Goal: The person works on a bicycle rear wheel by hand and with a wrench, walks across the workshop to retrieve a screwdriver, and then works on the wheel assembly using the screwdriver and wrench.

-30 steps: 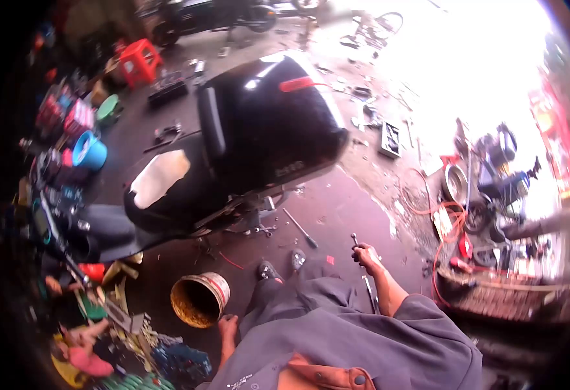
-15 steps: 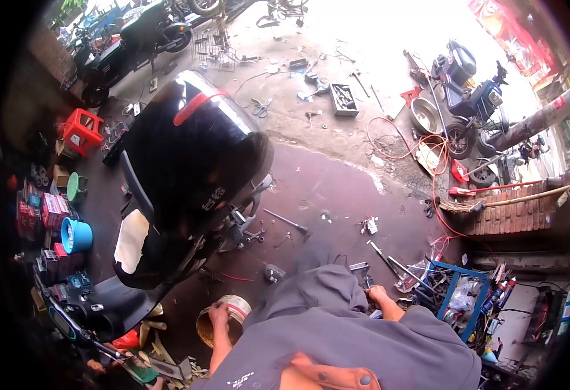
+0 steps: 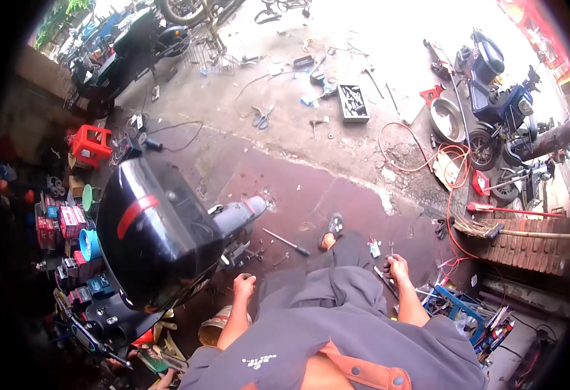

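My left hand [image 3: 244,284] is curled closed above the bucket [image 3: 211,330], beside my trouser leg, with nothing visible in it. On the other side, my right hand [image 3: 397,268] is closed on a small wrench [image 3: 391,247], whose end sticks up past the fingers. A scooter with a glossy black top box [image 3: 161,240] stands to the left, leaning across the view. A long-handled tool [image 3: 286,242] lies on the floor in front of me, near the scooter's rear.
A red stool [image 3: 90,145] and a blue bucket [image 3: 90,244] are at the left. Ahead lie a tray of parts [image 3: 353,103] and scissors [image 3: 261,117]. A metal basin [image 3: 447,120], red hose [image 3: 451,175], broom [image 3: 538,234] and blue tool rack [image 3: 460,305] stand rightward.
My left hand has let go of the bucket's rim and risen. My right hand has come up from the tools at the right. A foot has stepped forward, and the scooter sits further left in view.
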### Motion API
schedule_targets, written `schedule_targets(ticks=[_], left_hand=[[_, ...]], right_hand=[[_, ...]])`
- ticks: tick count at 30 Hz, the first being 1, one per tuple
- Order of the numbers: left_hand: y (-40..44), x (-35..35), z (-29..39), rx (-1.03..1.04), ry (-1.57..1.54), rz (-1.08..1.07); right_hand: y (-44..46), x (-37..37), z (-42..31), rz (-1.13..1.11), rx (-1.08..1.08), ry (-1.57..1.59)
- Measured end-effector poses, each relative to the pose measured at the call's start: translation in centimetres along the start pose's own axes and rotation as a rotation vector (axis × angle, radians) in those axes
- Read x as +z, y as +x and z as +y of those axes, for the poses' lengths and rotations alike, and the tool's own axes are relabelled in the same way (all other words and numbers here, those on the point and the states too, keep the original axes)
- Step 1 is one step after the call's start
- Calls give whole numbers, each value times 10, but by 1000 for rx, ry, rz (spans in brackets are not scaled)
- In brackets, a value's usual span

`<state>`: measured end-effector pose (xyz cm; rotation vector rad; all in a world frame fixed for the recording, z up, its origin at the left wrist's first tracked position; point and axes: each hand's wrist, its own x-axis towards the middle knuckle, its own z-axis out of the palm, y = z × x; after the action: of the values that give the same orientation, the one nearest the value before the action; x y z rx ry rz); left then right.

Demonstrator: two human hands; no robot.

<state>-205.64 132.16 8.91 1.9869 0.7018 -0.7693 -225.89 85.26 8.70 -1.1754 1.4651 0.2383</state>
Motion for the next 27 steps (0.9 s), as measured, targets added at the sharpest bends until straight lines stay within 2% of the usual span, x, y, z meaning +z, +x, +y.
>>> schedule_targets(ticks=[4,8,11,15,16,18,20,22,24,25,27], left_hand=[[8,69,99,227,13,-98],[8,108,180,426,146,-176],[27,118,199,386,273,-161],[64,121,197,280,238,-89],[63,118,208,263,245,-80],[78,115,229,191,209,-73],[106,115,247,75,109,-77],[150,112,263,150,116,-58],[193,110,280,209,115,-28],[177,102,329,133,159,-78],[198,93,371,189,162,-92]], right_hand=[[26,-52,-84,73,-67,-46],[60,-74,-110,119,-93,20],[65,-67,-104,88,-38,67],[61,-47,-85,4,142,-7],[60,-38,-82,50,147,-15],[45,-30,-95,105,57,-246],[45,-24,-104,79,92,-310],[54,-14,-124,85,176,-209],[69,-1,-146,115,328,56],[79,5,-157,111,307,157],[85,23,-202,124,224,146]])
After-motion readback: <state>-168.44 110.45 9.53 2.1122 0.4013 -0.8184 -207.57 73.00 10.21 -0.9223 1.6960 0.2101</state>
